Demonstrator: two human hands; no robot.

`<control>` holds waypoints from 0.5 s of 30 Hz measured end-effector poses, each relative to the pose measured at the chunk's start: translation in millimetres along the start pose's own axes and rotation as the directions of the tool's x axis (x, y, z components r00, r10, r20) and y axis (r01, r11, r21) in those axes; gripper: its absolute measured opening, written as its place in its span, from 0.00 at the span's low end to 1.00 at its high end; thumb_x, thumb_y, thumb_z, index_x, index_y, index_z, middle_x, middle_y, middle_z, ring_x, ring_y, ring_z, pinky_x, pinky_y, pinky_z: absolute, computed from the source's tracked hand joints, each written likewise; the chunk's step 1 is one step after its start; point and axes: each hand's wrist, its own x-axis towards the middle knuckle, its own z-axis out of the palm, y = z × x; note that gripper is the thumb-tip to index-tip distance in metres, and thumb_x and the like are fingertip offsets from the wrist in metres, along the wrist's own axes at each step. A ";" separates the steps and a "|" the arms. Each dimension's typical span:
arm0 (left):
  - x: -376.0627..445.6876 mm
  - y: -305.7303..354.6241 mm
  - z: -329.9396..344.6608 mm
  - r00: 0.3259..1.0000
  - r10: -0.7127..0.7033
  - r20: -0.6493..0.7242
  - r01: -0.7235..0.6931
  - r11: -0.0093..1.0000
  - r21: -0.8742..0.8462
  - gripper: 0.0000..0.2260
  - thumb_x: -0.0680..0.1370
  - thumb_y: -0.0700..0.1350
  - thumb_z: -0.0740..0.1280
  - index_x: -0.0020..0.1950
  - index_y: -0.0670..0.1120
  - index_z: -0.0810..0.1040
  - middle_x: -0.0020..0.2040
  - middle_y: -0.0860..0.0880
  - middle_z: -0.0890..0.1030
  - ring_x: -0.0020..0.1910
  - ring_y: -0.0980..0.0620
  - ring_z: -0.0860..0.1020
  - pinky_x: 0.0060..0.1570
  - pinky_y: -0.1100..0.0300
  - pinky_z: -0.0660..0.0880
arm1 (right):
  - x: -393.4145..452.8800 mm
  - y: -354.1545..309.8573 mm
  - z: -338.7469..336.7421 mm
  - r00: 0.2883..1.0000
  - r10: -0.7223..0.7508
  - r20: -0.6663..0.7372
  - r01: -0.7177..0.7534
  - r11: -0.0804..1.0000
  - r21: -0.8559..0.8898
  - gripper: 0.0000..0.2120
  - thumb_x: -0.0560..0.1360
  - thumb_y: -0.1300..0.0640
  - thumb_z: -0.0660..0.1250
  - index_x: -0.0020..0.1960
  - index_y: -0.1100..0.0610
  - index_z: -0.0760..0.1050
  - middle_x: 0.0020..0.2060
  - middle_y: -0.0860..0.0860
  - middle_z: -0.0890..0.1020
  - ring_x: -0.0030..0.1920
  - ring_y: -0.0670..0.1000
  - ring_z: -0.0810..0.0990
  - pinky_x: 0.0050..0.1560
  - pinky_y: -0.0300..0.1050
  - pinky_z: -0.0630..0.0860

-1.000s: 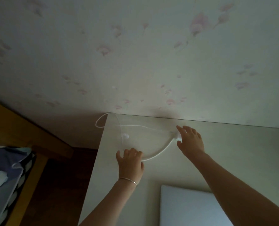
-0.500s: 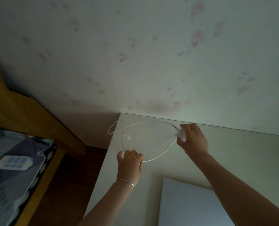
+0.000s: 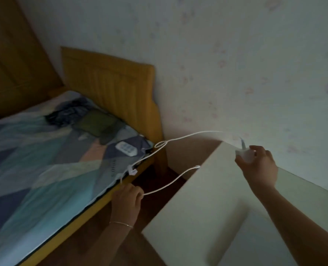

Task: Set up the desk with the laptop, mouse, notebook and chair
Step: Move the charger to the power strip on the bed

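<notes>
Right hand (image 3: 259, 166) grip clamped white charger block (image 3: 244, 154) over bench (image 3: 207, 198) corner; left hand (image 3: 126, 198) grip curled round white cable (image 3: 168, 184) left of bench.

desk (image 3: 207, 198): smooth matt cream top | cable (image 3: 167, 186): smooth white plastic | charger block (image 3: 244, 154): white plastic, faint gloss | headboard (image 3: 109, 81): ribbed yellow-brown wood | bedcover (image 3: 44, 160): soft printed cloth, matt | wall (image 3: 236, 64): matt flowered paper | bracelet (image 3: 120, 224): thin shiny metal

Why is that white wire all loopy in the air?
The white cable sags off the desk edge, twisted into a small loop near the bed. The right hand holds its adapter; the left hand grips the cord.
</notes>
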 end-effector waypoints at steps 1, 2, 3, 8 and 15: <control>-10.8 -23.6 -14.6 0.999 -0.033 -0.036 0.034 0.999 0.029 0.07 0.70 0.41 0.67 0.34 0.52 0.74 0.33 0.53 0.75 0.34 0.50 0.73 0.32 0.58 0.64 | -3.2 -18.7 8.9 1.000 -0.010 0.015 0.010 1.000 0.013 0.25 0.67 0.49 0.73 0.60 0.58 0.73 0.52 0.63 0.77 0.48 0.65 0.78 0.47 0.53 0.74; -20.9 -46.8 -26.9 0.996 -0.063 -0.069 0.067 0.996 0.057 0.05 0.70 0.45 0.64 0.34 0.53 0.75 0.33 0.53 0.74 0.35 0.49 0.73 0.33 0.58 0.63 | -7.1 -37.1 18.7 0.999 -0.023 0.026 0.023 0.999 0.026 0.25 0.68 0.48 0.73 0.60 0.58 0.73 0.52 0.63 0.77 0.49 0.65 0.78 0.48 0.53 0.73; -30.3 -69.6 -37.3 0.991 -0.098 -0.094 0.105 0.992 0.075 0.05 0.70 0.48 0.61 0.35 0.53 0.75 0.33 0.52 0.74 0.35 0.49 0.73 0.34 0.58 0.63 | -11.6 -56.0 30.7 0.999 -0.036 0.039 0.034 0.999 0.041 0.25 0.68 0.47 0.72 0.59 0.58 0.73 0.51 0.63 0.77 0.49 0.65 0.78 0.48 0.53 0.73; -54.9 -176.2 -66.7 0.952 -0.249 -0.178 0.264 0.962 0.068 0.08 0.71 0.52 0.59 0.36 0.53 0.76 0.34 0.52 0.75 0.38 0.47 0.74 0.33 0.51 0.72 | -32.7 -151.7 110.3 0.984 -0.087 0.156 0.072 0.993 0.098 0.25 0.66 0.48 0.72 0.60 0.58 0.73 0.52 0.62 0.78 0.50 0.63 0.78 0.50 0.52 0.73; -30.5 -312.0 -65.3 0.927 -0.326 -0.187 0.340 0.939 0.044 0.07 0.68 0.50 0.59 0.35 0.53 0.75 0.34 0.53 0.75 0.40 0.51 0.70 0.36 0.54 0.68 | -67.1 -262.7 246.3 0.971 -0.064 0.230 0.032 0.989 0.143 0.26 0.68 0.44 0.71 0.60 0.56 0.73 0.52 0.59 0.82 0.51 0.62 0.79 0.52 0.54 0.76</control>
